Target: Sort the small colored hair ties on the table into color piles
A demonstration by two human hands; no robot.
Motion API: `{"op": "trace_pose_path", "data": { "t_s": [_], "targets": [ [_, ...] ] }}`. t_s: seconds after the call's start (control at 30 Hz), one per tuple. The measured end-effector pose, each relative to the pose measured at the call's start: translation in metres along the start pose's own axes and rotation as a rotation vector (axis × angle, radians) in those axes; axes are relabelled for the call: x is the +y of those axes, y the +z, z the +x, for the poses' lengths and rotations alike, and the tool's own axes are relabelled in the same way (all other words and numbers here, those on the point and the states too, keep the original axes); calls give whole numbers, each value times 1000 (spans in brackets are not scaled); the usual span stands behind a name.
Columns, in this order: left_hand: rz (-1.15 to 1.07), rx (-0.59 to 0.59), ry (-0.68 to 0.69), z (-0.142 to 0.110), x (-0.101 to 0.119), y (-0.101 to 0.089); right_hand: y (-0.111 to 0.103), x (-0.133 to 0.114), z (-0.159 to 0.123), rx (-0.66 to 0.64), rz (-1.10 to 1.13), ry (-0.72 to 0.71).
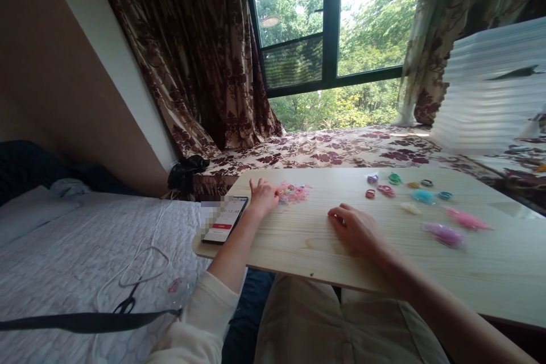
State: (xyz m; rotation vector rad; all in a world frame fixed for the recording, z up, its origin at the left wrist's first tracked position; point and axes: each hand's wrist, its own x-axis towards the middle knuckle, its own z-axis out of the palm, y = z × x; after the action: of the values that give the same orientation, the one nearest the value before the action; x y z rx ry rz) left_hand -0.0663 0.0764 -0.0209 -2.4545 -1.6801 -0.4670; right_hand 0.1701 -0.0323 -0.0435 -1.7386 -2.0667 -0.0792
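My left hand (263, 196) is at the left edge of a loose pile of small bands (294, 194), mostly pink with mixed colours. Its fingers are bent but apart, and I see nothing held in them. Resting on the table to the right of the pile is my right hand (353, 226), its fingers curled together. Whether something small sits between those fingertips is hidden. A phone (224, 222) with a lit timer screen lies just left of my left forearm.
Small coloured band bundles, one of them green (394, 178), lie on the right of the wooden table (298, 244). Nearer are pink (467, 218) and purple (444, 235) packets. Scissors (127, 302) and a white cable (140, 264) lie on the bed at left.
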Motion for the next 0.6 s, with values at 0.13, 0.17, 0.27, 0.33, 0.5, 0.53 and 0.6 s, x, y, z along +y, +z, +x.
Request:
{"op": "trace_pose_path", "data": {
  "t_s": [0.13,0.17,0.27,0.33,0.5,0.53,0.6],
  "targets": [
    [14,-29,-5,4,1,2,0,0,0,-11,0,13],
    [20,-30,-10,5,1,3,1,0,0,-17,2,20],
    [24,-23,-17,6,0,4,1,1,0,-29,8,29],
    [10,-13,-22,5,0,3,2,1,1,-29,8,31],
    [-82,32,-29,2,4,-3,2,1,1,-29,-6,29],
    [-97,38,-25,2,5,-4,2,1,1,-30,-6,30],
    [-116,41,-20,2,7,-5,2,1,1,-33,-4,32]
  ]
}}
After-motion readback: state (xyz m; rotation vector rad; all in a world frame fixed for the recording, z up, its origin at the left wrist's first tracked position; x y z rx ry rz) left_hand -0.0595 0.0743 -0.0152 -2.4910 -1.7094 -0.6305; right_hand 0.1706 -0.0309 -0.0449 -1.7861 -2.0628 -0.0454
